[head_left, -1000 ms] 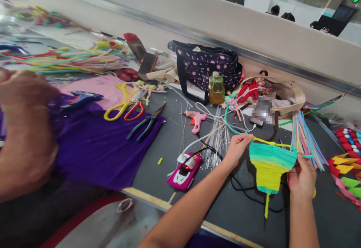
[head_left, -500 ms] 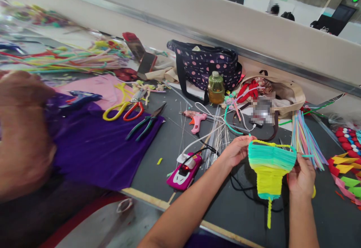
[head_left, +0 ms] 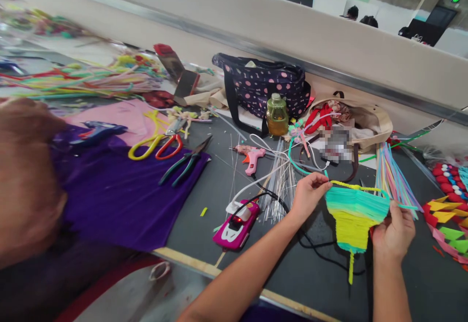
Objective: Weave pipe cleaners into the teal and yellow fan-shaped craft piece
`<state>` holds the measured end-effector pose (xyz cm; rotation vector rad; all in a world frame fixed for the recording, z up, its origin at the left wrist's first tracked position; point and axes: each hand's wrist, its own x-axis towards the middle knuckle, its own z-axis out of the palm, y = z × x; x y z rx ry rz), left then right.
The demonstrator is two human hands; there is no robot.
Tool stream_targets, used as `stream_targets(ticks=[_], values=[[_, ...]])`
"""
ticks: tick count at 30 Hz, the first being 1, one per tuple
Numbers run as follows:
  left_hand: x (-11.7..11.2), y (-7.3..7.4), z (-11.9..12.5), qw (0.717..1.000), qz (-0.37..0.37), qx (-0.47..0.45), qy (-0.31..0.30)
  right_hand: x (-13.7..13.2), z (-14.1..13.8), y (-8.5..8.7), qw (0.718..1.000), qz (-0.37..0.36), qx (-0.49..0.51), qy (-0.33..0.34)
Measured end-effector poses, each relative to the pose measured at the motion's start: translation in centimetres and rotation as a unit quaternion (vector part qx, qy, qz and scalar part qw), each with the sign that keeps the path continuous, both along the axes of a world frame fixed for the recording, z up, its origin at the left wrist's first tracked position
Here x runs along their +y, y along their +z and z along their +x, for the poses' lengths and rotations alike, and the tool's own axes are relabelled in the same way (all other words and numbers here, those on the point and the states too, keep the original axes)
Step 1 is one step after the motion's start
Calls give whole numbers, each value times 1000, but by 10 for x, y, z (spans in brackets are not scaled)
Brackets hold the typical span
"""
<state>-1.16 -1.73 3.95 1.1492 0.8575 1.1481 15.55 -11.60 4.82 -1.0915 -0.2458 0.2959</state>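
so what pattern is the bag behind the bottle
The bag is navy with pink dots, shown best in the head view.

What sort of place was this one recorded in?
Probably a craft workshop bench: a pink glue gun, scissors and pliers lie on it, bundled coloured straws beside a woven teal-and-yellow piece held in the left hand and right hand.

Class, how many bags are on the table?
2: a spotted bag by the wall behind the bottle, a beige bag to its right. Clutter may hide more.
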Motion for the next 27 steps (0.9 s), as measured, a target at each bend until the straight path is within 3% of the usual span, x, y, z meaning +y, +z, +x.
stream_targets(ticks=[9, 16, 20, 27], values=[[3, -10, -2, 998, 18, 56, -8, -2, -10, 5, 999, 5, -37, 1], [0, 0, -10, 955, 166, 239, -53, -4, -10, 5, 999, 5, -39, -6], [0, 6, -13, 935, 239, 256, -51, -3, -8, 3, 999, 8, -43, -2], [2, 3, -14, 945, 223, 227, -71, -3, -8, 4, 999, -1, -41, 2]])
